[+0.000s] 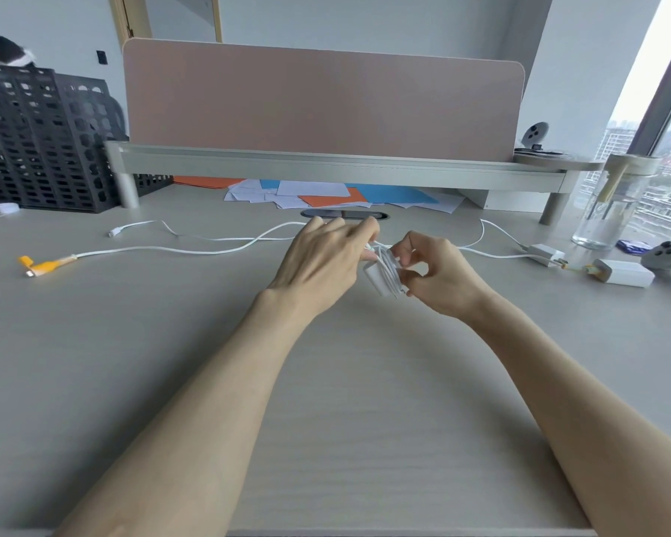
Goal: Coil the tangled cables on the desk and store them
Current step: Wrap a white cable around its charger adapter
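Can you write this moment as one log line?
step: winding white cable | right hand: grips charger brick | left hand: pinches white cable | desk: yellow-tipped cable uncoiled

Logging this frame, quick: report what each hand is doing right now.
Left hand: fingers curled, pinching the white cable.
Right hand: gripping the white charger block, with the cable wound round it.

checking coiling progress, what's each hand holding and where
The right hand grips a white charger block by its cable-wrapped side; the left hand pinches the white cable at its top.
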